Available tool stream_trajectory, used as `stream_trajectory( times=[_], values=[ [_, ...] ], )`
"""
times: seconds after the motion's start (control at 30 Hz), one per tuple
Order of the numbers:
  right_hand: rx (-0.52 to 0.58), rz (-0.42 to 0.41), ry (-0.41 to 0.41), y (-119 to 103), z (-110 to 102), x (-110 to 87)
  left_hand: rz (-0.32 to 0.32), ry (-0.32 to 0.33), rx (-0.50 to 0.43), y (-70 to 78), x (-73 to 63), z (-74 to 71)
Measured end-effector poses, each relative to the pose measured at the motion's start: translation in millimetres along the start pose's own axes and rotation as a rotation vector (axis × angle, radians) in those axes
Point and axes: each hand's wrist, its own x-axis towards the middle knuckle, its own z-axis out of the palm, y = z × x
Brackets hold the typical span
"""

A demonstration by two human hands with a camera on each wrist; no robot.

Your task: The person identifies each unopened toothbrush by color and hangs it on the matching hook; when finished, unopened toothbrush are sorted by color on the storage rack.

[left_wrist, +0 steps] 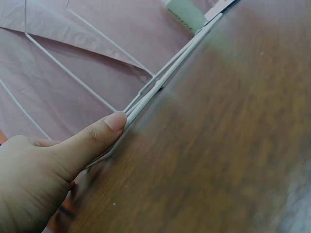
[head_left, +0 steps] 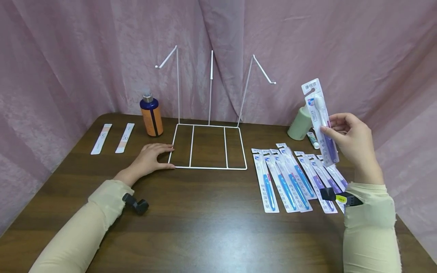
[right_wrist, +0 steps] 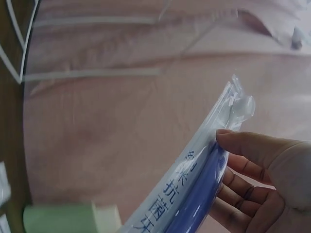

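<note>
A packaged purple toothbrush (head_left: 321, 117) is pinched between the thumb and fingers of my right hand (head_left: 358, 142), raised above the table with its hanging hole at the top. In the right wrist view the clear blister and purple handle (right_wrist: 201, 196) show close up. My left hand (head_left: 151, 157) holds the front left corner of a white wire display rack (head_left: 208, 168), thumb (left_wrist: 95, 138) against the front wire and fingers at the left side wire. Three upright wires rise from the rack's back, each with a bare hook arm (head_left: 264, 70) at its top.
Several packaged toothbrushes, blue (head_left: 264, 185) and purple (head_left: 315, 182), lie right of the rack. A green bottle (head_left: 299, 124) and a small tube (head_left: 313, 140) stand behind them. An orange bottle (head_left: 152, 118) and two narrow white packets (head_left: 101, 139) are at the left. A pink curtain (head_left: 102, 57) hangs behind.
</note>
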Motion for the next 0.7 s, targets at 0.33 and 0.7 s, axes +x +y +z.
stream_trajectory(
  times=[0.33,0.7],
  values=[
    [0.073,-0.068,-0.005,-46,23,6.2,-0.008,-0.002,-0.011,-1.0,-2.7,1.1],
    [0.073,-0.111,-0.009,-64,39,11.1,-0.005,-0.015,0.007,-0.4,-0.4,-1.0]
  ],
)
